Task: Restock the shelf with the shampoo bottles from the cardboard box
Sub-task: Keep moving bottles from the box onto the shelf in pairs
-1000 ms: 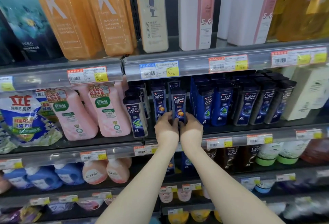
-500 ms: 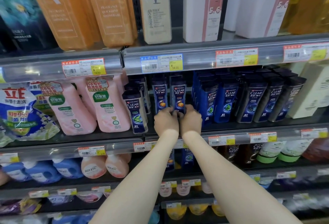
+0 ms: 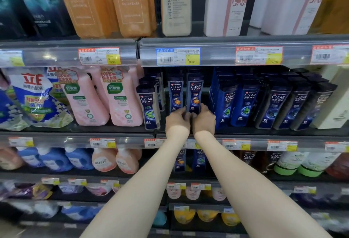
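Two hands are at the shelf (image 3: 245,133): your left hand (image 3: 177,119) has its fingers curled onto the base of the left orange-label bottle (image 3: 175,91), and your right hand (image 3: 204,117) grips the base of the right orange-label bottle (image 3: 195,90). Both bottles stand upright, touching each other, set back from the shelf lip. You hold them low, so the tall tops are free to tip; a push that is too quick could rock them backwards into the dark gap behind, or against each other. Just to the left stands a green-leaf bottle (image 3: 148,105), forward of the pair and looking slightly tilted; your left wrist passes close by it, and a careless withdrawal could knock it off the edge. On the right, the blue bottle row (image 3: 228,103) sits near your right knuckles, leaving little room to open that hand. Let go one hand at a time. No cardboard box is in view, so how much stock remains I cannot tell
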Motion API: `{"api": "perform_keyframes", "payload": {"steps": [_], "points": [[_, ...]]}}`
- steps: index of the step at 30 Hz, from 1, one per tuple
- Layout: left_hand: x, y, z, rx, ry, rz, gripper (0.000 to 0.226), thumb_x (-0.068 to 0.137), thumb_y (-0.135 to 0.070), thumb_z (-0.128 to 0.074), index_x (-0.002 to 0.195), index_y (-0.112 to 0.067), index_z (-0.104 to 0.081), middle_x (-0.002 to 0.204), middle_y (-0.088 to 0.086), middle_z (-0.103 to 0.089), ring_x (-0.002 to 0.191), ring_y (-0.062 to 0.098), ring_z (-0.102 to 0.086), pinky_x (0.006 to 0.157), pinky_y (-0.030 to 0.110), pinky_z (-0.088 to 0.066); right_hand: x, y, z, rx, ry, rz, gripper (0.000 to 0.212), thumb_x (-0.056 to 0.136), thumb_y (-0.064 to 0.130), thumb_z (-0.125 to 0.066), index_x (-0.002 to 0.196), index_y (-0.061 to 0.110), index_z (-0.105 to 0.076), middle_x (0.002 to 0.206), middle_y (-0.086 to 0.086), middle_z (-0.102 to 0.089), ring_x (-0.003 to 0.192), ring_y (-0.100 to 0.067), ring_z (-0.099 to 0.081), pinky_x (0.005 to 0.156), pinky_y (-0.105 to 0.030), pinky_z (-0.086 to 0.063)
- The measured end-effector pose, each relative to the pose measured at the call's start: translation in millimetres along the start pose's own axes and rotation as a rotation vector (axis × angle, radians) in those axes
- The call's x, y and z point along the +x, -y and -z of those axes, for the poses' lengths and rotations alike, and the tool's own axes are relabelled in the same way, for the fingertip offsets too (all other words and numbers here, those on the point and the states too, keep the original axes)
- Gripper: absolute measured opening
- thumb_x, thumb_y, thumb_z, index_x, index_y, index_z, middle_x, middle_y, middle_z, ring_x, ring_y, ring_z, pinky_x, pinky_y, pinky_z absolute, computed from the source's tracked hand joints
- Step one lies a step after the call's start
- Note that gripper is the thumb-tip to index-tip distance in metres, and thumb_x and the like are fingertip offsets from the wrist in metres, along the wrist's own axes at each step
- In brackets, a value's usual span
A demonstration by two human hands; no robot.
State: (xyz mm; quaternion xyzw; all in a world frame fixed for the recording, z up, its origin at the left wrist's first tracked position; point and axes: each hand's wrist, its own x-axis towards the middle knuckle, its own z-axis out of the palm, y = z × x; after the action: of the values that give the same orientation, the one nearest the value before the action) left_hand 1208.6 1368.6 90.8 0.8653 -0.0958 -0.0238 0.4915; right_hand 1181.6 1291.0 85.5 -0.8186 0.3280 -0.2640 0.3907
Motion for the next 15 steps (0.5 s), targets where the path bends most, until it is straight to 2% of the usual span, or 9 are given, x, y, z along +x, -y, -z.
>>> {"api": "perform_keyframes", "payload": {"steps": [3,5,7,9,12,15], "points": [[-20.5,11.4,11.5,0.056,-0.043,-0.12,0.036,0.105,-0.026,-0.059,0.138,-0.015,-0.067,0.131,0.009,-0.073,0.122,0.026,-0.067,0.095,0.023,-0.043,-12.7,0.9,6.9,0.015,0.076,-0.027,0.041,0.099,0.022,-0.059,0.14,0.021,-0.052,0.114,-0.012,-0.07,0.103,-0.028,-0.069,0.084,-0.036,-0.057],[-40.2,15.9,22.1,0.061,-0.061,-0.166,0.037,0.105,-0.023,-0.058,0.14,-0.015,-0.065,0.133,0.008,-0.072,0.124,0.024,-0.066,0.1,0.024,-0.042,-27.6,-1.0,15.7,-0.026,0.13,0.045,0.049,0.101,0.021,-0.057,0.148,0.02,-0.046,0.125,-0.013,-0.067,0.109,-0.029,-0.067,0.09,-0.037,-0.056],[-61.3,19.1,32.5,0.103,-0.061,-0.211,0.035,0.105,-0.023,-0.055,0.138,-0.018,-0.066,0.128,0.005,-0.074,0.118,0.023,-0.068,0.104,0.031,-0.051,-48.3,-3.3,30.1,-0.058,0.138,0.182,0.049,0.101,0.017,-0.057,0.149,0.018,-0.047,0.128,-0.013,-0.067,0.113,-0.028,-0.066,0.092,-0.037,-0.056],[-82.0,23.6,41.8,0.153,-0.03,-0.251,0.034,0.105,-0.023,-0.051,0.135,-0.019,-0.066,0.123,0.004,-0.075,0.112,0.023,-0.07,0.099,0.042,-0.057,-67.1,-7.0,45.4,-0.08,0.165,0.242,0.046,0.101,0.017,-0.057,0.146,0.019,-0.052,0.127,-0.009,-0.068,0.113,-0.026,-0.066,0.094,-0.037,-0.054],[-110.6,30.8,54.6,0.306,0.017,-0.301,0.042,0.106,-0.025,-0.05,0.147,-0.021,-0.058,0.14,0.003,-0.068,0.128,0.022,-0.062,0.106,0.04,-0.053,-90.7,-19.8,66.8,-0.18,0.22,0.289,0.044,0.101,0.022,-0.056,0.145,0.024,-0.053,0.135,-0.003,-0.065,0.119,-0.023,-0.063,0.098,-0.039,-0.054],[-145.3,37.2,66.5,0.418,0.087,-0.345,0.048,0.105,-0.027,-0.051,0.153,-0.02,-0.049,0.146,0.005,-0.062,0.134,0.025,-0.058,0.108,0.04,-0.051,-123.1,-35.6,90.9,-0.36,0.274,0.317,0.044,0.102,0.022,-0.05,0.146,0.029,-0.051,0.129,-0.005,-0.069,0.112,-0.027,-0.066,0.088,-0.04,-0.057]]}}
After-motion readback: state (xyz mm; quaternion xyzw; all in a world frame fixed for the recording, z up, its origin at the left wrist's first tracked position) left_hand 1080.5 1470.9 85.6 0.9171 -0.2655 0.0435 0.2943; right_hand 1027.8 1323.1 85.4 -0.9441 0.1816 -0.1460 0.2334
